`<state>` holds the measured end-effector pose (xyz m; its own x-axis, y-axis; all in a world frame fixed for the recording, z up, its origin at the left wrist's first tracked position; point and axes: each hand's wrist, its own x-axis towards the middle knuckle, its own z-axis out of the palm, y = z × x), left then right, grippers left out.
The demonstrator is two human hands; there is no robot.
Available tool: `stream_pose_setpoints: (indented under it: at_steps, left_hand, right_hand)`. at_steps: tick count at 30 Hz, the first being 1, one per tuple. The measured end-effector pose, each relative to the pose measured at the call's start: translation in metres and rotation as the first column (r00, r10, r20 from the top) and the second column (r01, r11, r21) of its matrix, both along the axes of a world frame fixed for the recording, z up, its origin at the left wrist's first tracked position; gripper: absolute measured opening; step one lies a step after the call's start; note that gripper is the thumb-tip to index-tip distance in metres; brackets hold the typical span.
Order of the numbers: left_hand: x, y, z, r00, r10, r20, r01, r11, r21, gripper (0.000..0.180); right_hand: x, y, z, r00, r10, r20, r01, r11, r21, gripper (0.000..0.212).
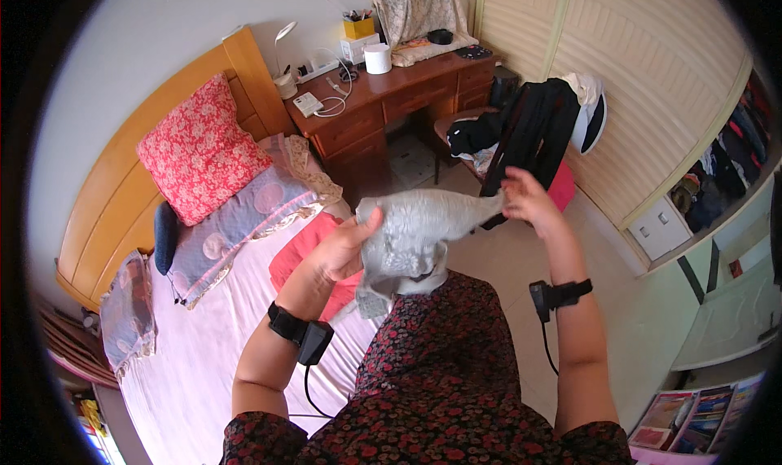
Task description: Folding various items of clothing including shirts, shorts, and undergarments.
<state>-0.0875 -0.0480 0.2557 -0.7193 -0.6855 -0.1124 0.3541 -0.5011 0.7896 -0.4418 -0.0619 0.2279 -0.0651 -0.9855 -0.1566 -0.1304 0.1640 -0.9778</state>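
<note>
A light grey piece of cloth (415, 229), perhaps a garment with a textured front, hangs bunched in front of me at waist height. My left hand (344, 247) is closed on its left side, thumb on top. On the other side, my right hand (529, 203) pinches a corner drawn out to a point, with some of its fingers raised. Between the two hands the upper edge is stretched, while the lower part falls in folds over my dark flowered dress (440, 335). What kind of garment it is, I cannot make out.
On the left is a bed (204, 383) with a red flowered cushion (199, 147), patterned pillows and a red cloth (305, 253). A brown desk (358, 107) stands ahead. Clothes drape a chair (529, 131). Sliding wardrobe doors (643, 82) line the right.
</note>
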Motion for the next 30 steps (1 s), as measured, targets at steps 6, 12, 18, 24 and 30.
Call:
stream_pose_setpoints:
  at_steps: [6, 12, 18, 24, 30]
  left_hand:
    - [-0.02, -0.012, 0.019, 0.983, 0.059, -0.174, -0.049, 0.997, 0.061, 0.059]
    - [-0.02, -0.006, 0.024, 0.975, 0.119, 0.189, -0.11, 0.992, -0.057, 0.056]
    - [-0.005, 0.0, 0.017, 0.997, 0.06, -0.054, -0.055, 0.994, 0.091, 0.049]
    - [-0.001, 0.004, 0.02, 0.985, 0.008, 0.171, 0.0, 0.999, -0.045, 0.05]
    - [-0.017, 0.011, 0.024, 0.968, -0.005, 0.252, 0.058, 0.977, -0.205, 0.049]
  right_hand:
    - [0.061, 0.041, 0.002, 0.947, 0.312, 0.074, -0.282, 0.921, -0.268, 0.049]
    - [0.082, 0.048, 0.013, 0.942, 0.337, -0.005, -0.321, 0.893, -0.314, 0.044]
    - [0.049, 0.036, 0.007, 0.805, 0.096, -0.586, -0.283, 0.93, -0.236, 0.036]
    - [0.06, 0.045, 0.031, 0.888, 0.397, 0.23, -0.324, 0.898, -0.297, 0.02]
    - [0.072, 0.057, 0.037, 0.875, 0.484, 0.018, -0.483, 0.87, 0.102, 0.041]
